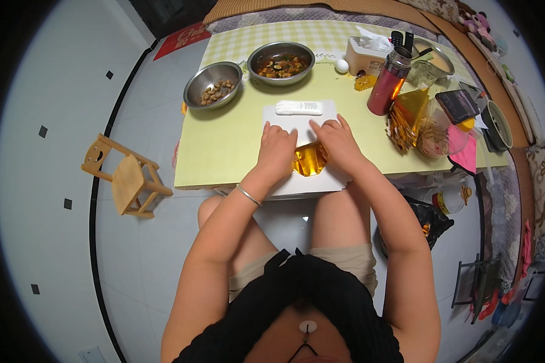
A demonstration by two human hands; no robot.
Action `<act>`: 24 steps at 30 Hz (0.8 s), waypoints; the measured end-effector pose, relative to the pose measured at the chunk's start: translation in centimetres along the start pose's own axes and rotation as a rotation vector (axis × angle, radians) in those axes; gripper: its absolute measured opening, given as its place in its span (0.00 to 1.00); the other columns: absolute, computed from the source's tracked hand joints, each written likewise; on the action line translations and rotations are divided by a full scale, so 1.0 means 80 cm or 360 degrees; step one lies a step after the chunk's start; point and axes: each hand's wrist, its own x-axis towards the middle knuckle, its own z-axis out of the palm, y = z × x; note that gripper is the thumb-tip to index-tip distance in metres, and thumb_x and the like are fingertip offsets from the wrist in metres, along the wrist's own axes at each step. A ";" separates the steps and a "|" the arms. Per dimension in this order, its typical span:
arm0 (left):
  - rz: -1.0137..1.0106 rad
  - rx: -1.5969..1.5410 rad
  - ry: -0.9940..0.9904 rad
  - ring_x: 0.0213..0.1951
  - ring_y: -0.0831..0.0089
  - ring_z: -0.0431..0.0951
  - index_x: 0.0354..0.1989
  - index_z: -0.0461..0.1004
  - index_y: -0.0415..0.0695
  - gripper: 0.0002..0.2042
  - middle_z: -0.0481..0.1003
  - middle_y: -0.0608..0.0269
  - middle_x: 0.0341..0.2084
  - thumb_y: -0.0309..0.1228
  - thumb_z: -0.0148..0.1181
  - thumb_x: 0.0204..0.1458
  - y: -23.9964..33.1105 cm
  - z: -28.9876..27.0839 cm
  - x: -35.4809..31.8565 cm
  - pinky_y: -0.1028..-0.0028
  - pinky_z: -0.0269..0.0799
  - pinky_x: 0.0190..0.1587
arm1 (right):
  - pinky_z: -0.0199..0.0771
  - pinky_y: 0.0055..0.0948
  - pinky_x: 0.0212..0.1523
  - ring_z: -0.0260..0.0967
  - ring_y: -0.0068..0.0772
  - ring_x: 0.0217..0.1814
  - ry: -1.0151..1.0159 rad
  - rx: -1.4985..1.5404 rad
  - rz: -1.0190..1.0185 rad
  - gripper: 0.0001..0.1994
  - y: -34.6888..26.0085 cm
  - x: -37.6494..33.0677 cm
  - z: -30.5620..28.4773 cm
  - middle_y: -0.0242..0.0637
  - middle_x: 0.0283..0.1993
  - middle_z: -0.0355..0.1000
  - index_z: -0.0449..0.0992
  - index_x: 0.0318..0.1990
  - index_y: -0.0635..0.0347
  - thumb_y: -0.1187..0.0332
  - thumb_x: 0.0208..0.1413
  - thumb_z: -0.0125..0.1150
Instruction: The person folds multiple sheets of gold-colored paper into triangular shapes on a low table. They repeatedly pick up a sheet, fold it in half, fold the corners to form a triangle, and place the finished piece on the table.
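A piece of shiny gold foil paper (310, 161), its lower corners angled in, lies on a white sheet (284, 186) at the near edge of the table. My left hand (277, 150) presses along its left side, fingers mostly curled. On the opposite side my right hand (339, 145) holds the foil's upper right part, the fingertips bent inward. The upper edge of the foil is partly covered by my fingers. Just beyond both hands a flat white oblong piece (299, 108) rests across the sheet.
Farther back are a steel bowl of nuts (217, 92) and a steel bowl of mixed pieces (281, 65). To the right stand a red thermos (389, 85), a tissue box (366, 57), gold folded pieces (406, 124) and a phone (458, 106). A small wooden chair (130, 178) stands at left.
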 end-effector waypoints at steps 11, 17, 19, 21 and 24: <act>0.0135 -0.0238 -0.0023 0.71 0.46 0.58 0.67 0.63 0.34 0.29 0.60 0.43 0.69 0.32 0.57 0.57 0.013 0.044 -0.057 0.51 0.52 0.72 | 0.45 0.45 0.78 0.46 0.46 0.80 -0.0134 0.0206 -0.0004 0.32 -0.012 -0.049 0.036 0.46 0.78 0.52 0.59 0.72 0.60 0.57 0.64 0.54; 0.0311 -0.0069 -0.0231 0.74 0.42 0.48 0.72 0.60 0.48 0.40 0.51 0.46 0.74 0.56 0.60 0.54 0.019 0.010 -0.072 0.43 0.44 0.72 | 0.39 0.44 0.79 0.41 0.45 0.82 -0.0207 0.0141 -0.0041 0.36 -0.003 -0.055 0.035 0.45 0.79 0.47 0.55 0.74 0.59 0.50 0.64 0.52; 0.0385 -0.0012 -0.0267 0.74 0.39 0.47 0.73 0.59 0.55 0.42 0.50 0.46 0.74 0.62 0.59 0.52 0.011 0.003 -0.081 0.39 0.43 0.71 | 0.38 0.44 0.79 0.40 0.45 0.82 -0.0239 0.0145 -0.0057 0.37 -0.002 -0.054 0.031 0.45 0.80 0.46 0.54 0.74 0.59 0.49 0.63 0.52; 0.0431 0.0004 -0.0289 0.74 0.37 0.46 0.73 0.59 0.61 0.43 0.49 0.46 0.74 0.65 0.57 0.50 0.004 -0.001 -0.089 0.36 0.42 0.70 | 0.37 0.44 0.79 0.39 0.45 0.83 -0.0278 0.0162 -0.0067 0.39 -0.002 -0.054 0.025 0.45 0.80 0.45 0.53 0.75 0.59 0.47 0.62 0.53; 0.0498 0.0029 -0.0321 0.74 0.35 0.45 0.73 0.58 0.66 0.43 0.48 0.45 0.74 0.68 0.56 0.48 -0.001 -0.006 -0.092 0.33 0.41 0.69 | 0.36 0.45 0.80 0.38 0.45 0.83 -0.0297 0.0192 -0.0060 0.41 -0.001 -0.052 0.022 0.45 0.80 0.44 0.53 0.75 0.59 0.45 0.60 0.55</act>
